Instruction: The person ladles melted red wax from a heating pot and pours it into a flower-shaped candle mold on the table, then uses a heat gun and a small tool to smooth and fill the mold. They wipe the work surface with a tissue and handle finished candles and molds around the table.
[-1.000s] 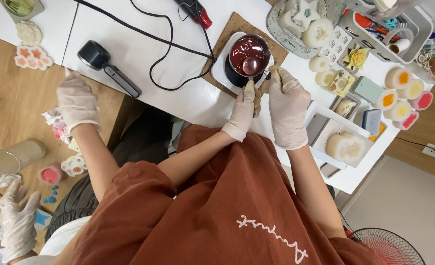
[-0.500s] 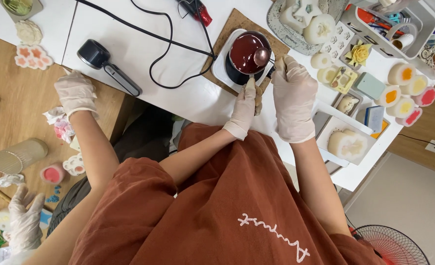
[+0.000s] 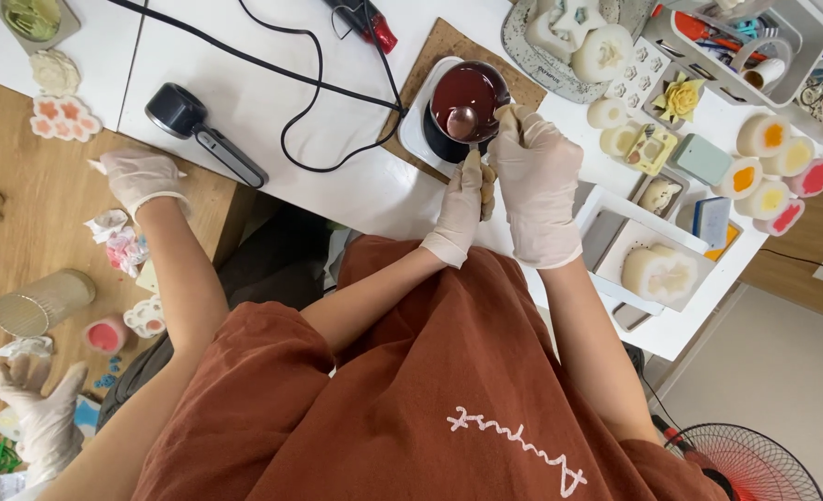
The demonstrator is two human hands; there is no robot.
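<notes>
My right grip (image 3: 537,186) is closed on a spoon (image 3: 464,121) dipped in the dark red pot (image 3: 467,100) near the surface's far edge; my left grip (image 3: 462,199) is wrapped tight around the pot's handle.

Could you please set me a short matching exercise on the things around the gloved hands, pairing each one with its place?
Things:
1. pot of dark red liquid
2. spoon
3. yellow flower piece
4. clear glass jar

Places:
A. on its side on the wooden table
B. on the cork mat
C. dipped in the red liquid
D. among the moulds beside the grey caddy

Pairs: 1-B, 2-C, 3-D, 4-A
</notes>
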